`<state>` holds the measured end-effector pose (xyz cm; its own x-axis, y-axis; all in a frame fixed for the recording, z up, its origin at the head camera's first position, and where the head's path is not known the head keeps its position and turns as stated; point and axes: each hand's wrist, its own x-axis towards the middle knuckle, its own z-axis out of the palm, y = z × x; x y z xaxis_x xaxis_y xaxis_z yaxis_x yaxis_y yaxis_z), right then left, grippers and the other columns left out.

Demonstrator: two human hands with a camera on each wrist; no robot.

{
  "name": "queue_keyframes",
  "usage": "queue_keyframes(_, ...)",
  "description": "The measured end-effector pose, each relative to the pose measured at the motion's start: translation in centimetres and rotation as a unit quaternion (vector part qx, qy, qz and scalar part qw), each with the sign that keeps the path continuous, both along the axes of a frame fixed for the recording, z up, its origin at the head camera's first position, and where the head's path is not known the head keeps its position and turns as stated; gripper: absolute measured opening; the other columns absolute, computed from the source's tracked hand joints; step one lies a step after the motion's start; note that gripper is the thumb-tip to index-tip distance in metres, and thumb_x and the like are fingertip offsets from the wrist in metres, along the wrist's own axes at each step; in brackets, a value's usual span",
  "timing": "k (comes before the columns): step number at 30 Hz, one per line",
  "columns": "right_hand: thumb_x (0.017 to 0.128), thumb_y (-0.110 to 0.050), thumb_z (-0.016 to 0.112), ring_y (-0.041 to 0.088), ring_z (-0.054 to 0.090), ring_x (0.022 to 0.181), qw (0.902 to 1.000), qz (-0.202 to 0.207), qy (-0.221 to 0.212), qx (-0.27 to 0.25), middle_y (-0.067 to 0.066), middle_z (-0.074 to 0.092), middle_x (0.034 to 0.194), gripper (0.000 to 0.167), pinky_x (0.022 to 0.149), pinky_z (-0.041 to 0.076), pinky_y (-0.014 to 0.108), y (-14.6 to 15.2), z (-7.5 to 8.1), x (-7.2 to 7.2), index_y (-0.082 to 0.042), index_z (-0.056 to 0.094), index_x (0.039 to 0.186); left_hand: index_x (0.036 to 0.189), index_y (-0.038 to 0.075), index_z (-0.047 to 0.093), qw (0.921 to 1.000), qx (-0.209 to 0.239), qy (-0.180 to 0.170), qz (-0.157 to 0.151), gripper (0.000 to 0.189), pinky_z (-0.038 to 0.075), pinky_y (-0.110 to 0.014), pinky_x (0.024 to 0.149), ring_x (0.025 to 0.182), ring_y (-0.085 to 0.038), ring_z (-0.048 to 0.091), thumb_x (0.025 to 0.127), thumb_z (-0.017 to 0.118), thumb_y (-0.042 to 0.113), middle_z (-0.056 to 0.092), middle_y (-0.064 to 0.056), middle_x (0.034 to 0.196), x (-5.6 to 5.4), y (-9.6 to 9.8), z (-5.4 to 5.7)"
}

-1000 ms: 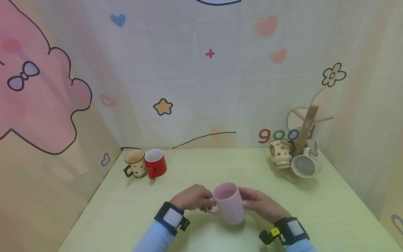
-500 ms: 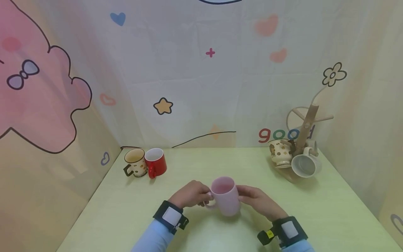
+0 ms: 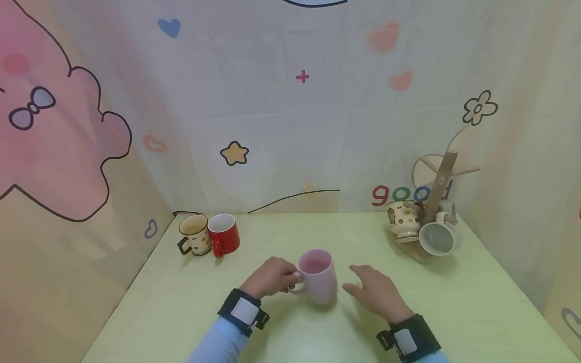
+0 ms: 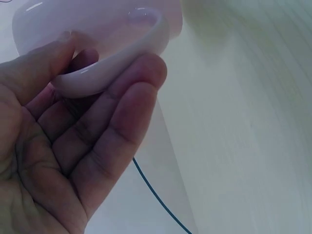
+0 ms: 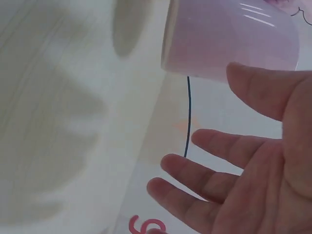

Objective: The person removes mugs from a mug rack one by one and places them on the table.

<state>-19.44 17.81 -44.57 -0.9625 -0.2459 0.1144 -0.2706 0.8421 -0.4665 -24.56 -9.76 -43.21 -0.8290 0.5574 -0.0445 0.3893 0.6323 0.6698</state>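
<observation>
A pink mug [image 3: 320,282] stands nearly upright in the middle of the head view, its handle toward the left. My left hand [image 3: 271,277] grips that handle; in the left wrist view the thumb and fingers curl round the mug handle [image 4: 112,73]. To the mug's right, my right hand [image 3: 378,292] is apart from it, with fingers and thumb spread and holding nothing. The right wrist view shows the mug's smooth side [image 5: 229,39] beyond the thumb.
At the back left a patterned cream mug [image 3: 195,234] stands beside a red mug [image 3: 225,234]. A wooden mug tree [image 3: 439,191] at the back right bears a patterned cream mug [image 3: 403,222] and a white mug [image 3: 440,237]. A printed cloth [image 3: 272,111] hangs behind the table.
My right hand has let go of the pink mug's side and opened away to the right. My left hand has moved the mug slightly left and away from me.
</observation>
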Motion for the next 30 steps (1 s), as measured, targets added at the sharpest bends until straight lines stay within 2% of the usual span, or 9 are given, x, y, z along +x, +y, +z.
queue_keyframes(5, 0.092, -0.038, 0.067, 0.043, 0.059, 0.113, 0.9962, -0.022, 0.018, 0.082, 0.023, 0.062, 0.123, 0.053, 0.090, 0.043, 0.063, 0.1, -0.2, 0.1, -0.001, 0.061, 0.130, 0.096, 0.004, 0.076, 0.9998, -0.003, 0.017, 0.012, 0.015, 0.050, -0.027, 0.059, 0.063, -0.014, 0.060, 0.095, 0.068, 0.017, 0.068, -0.002, 0.075, 0.0, -0.1, 0.2)
queue_keyframes(11, 0.090, -0.043, 0.068, 0.043, 0.058, 0.111, 0.9914, -0.044, -0.005, 0.123, 0.022, 0.063, 0.121, 0.056, 0.093, 0.037, 0.069, 0.2, 0.2, 0.4, -0.003, 0.062, 0.129, 0.094, 0.005, 0.075, 0.9986, -0.016, 0.030, 0.041, 0.016, 0.048, -0.029, 0.058, 0.064, -0.016, 0.057, 0.095, 0.067, 0.019, 0.064, 0.000, 0.072, -0.1, -0.3, 0.2)
queue_keyframes(23, 0.088, -0.046, 0.069, 0.042, 0.061, 0.106, 0.9895, -0.039, -0.054, 0.128, 0.020, 0.066, 0.114, 0.059, 0.084, 0.045, 0.062, 0.4, 0.7, 0.6, -0.003, 0.063, 0.128, 0.095, 0.005, 0.075, 0.9941, -0.025, 0.045, 0.095, 0.017, 0.048, -0.031, 0.061, 0.068, -0.019, 0.057, 0.096, 0.066, 0.019, 0.064, -0.001, 0.074, -0.6, -0.7, 0.3)
queue_keyframes(30, 0.088, -0.046, 0.069, 0.041, 0.062, 0.104, 0.9895, -0.040, -0.052, 0.129, 0.019, 0.066, 0.113, 0.059, 0.082, 0.045, 0.061, 0.5, 0.6, 0.6, -0.003, 0.063, 0.127, 0.093, 0.005, 0.075, 0.9872, -0.036, 0.066, 0.141, 0.019, 0.048, -0.031, 0.063, 0.069, -0.019, 0.055, 0.097, 0.064, 0.021, 0.063, 0.000, 0.073, -1.1, -1.0, 0.5)
